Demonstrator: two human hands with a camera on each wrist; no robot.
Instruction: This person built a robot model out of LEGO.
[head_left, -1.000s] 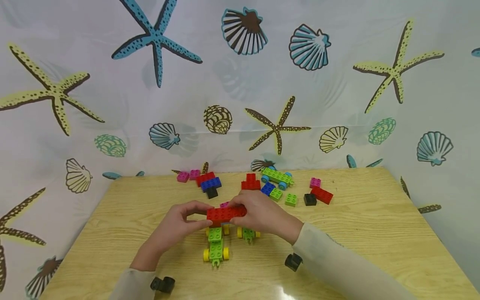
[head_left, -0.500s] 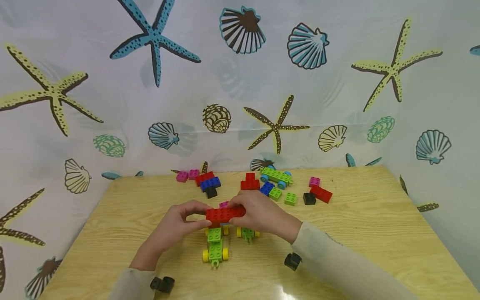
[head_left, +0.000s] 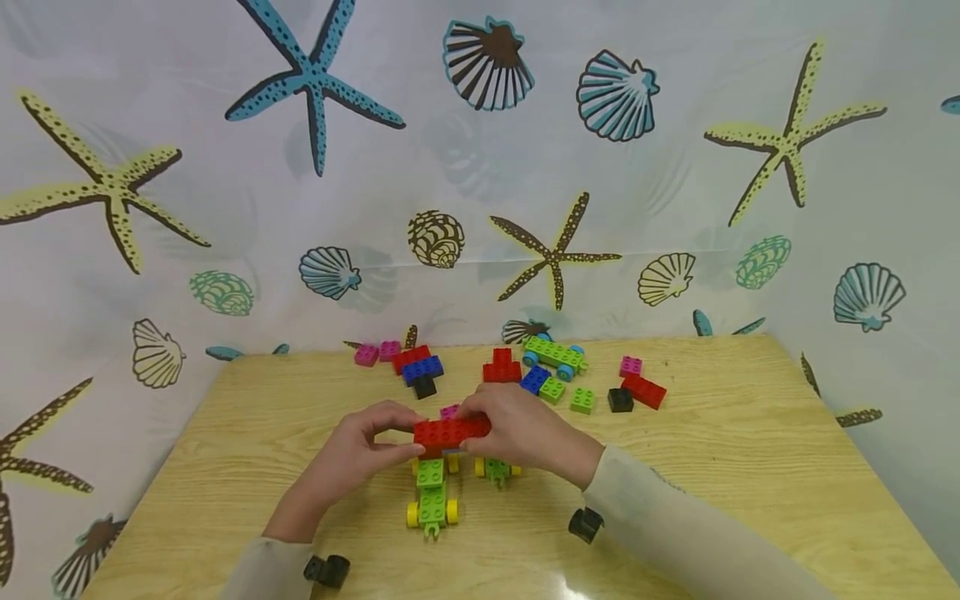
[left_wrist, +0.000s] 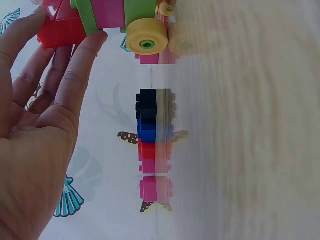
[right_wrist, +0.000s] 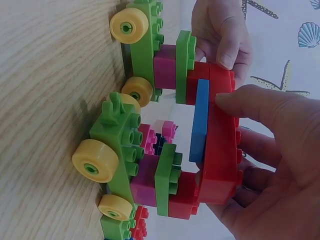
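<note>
Long red bricks (head_left: 442,433) lie across two green wheeled bases in the head view. My left hand (head_left: 358,446) grips the left end between thumb and fingers. At the right end, my right hand (head_left: 528,429) pinches the red brick (right_wrist: 220,150), covering part of it. The left green base (head_left: 432,502) and the right green base (head_left: 497,472) have yellow wheels. In the right wrist view, each carries a purple brick (right_wrist: 144,181), a green plate (right_wrist: 165,182) and a red brick (right_wrist: 182,195). A blue plate (right_wrist: 200,122) sits under the red span.
Behind the hands lie a blue brick (head_left: 423,368), stacked red bricks (head_left: 501,369), a green base with blue wheels (head_left: 553,353), a black brick (head_left: 620,400) and several others. A patterned cloth (head_left: 465,192) stands along the table's back edge.
</note>
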